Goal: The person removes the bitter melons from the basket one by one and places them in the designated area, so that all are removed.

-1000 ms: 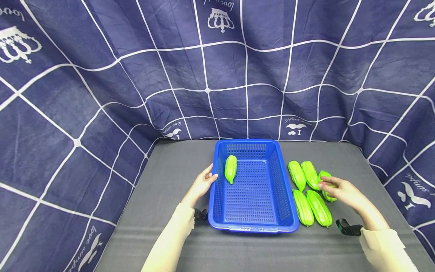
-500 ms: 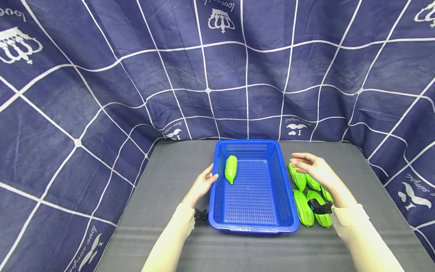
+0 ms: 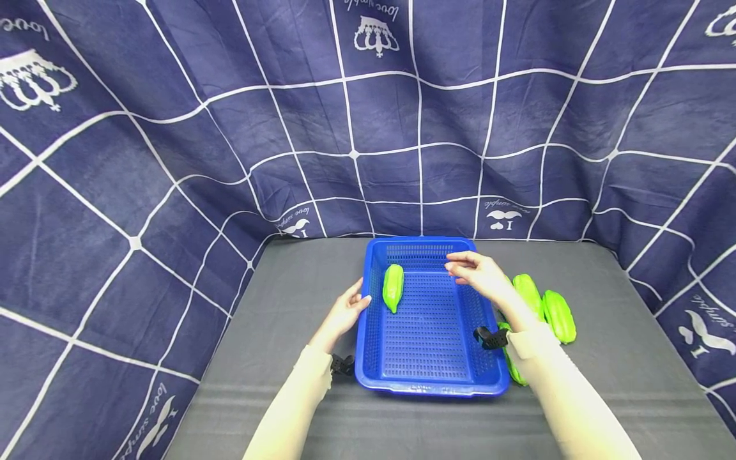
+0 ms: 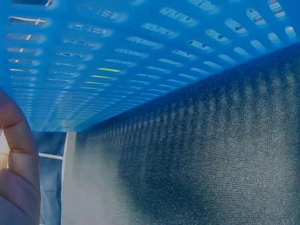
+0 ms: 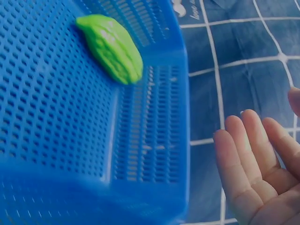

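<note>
A blue perforated plastic basket (image 3: 432, 388) stands in the middle of the grey table. Inside it, near the left wall, lies one ribbed, bright green bitter melon (image 3: 393, 287), which the right wrist view also shows. My left hand (image 3: 343, 313) holds the basket's left rim, thumb at the top edge and fingers along the outside. Over the basket's right side hovers my right hand (image 3: 480, 275), its fingers loosely extended and nothing in them. More bitter melons (image 3: 559, 316) lie on the table right of the basket, several partly or wholly hidden under my right forearm.
A dark blue curtain (image 3: 420, 115) with white lines hangs behind and at both sides of the table (image 3: 276, 409). Black straps (image 3: 490, 338) sit on both wrists.
My right hand has moved left from above the melons on the table to over the basket, holding nothing. The left hand, the basket and the melon inside have stayed in place.
</note>
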The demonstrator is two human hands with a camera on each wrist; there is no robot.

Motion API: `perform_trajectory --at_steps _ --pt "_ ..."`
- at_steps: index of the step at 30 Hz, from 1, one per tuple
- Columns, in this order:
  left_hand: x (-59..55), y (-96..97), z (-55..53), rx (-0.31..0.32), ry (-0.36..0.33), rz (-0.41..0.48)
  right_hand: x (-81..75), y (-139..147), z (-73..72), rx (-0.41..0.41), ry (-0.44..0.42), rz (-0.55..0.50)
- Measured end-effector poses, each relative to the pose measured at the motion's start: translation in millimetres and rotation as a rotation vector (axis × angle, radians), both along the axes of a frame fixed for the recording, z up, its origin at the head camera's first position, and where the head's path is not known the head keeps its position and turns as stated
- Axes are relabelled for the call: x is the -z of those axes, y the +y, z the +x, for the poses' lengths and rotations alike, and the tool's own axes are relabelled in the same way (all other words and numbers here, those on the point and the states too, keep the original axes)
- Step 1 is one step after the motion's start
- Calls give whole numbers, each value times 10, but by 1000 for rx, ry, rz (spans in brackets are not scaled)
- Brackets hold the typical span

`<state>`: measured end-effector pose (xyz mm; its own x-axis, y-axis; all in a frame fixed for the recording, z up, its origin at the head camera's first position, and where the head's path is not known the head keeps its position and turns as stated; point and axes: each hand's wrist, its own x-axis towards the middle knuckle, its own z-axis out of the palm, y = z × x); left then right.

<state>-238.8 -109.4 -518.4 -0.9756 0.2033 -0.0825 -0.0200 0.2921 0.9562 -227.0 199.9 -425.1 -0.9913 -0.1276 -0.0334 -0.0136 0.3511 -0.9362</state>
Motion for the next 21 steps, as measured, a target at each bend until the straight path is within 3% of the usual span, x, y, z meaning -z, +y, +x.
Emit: perform_trajectory --at_steps 8,16,21 --pt "-14 0 6 1 -3 18 162 -266 -137 34 1 9" --pt "-364 2 172 40 -3 36 336 -626 -269 77 -33 53" --pt "-382 14 192 33 -6 51 498 -798 -311 123 -66 136"
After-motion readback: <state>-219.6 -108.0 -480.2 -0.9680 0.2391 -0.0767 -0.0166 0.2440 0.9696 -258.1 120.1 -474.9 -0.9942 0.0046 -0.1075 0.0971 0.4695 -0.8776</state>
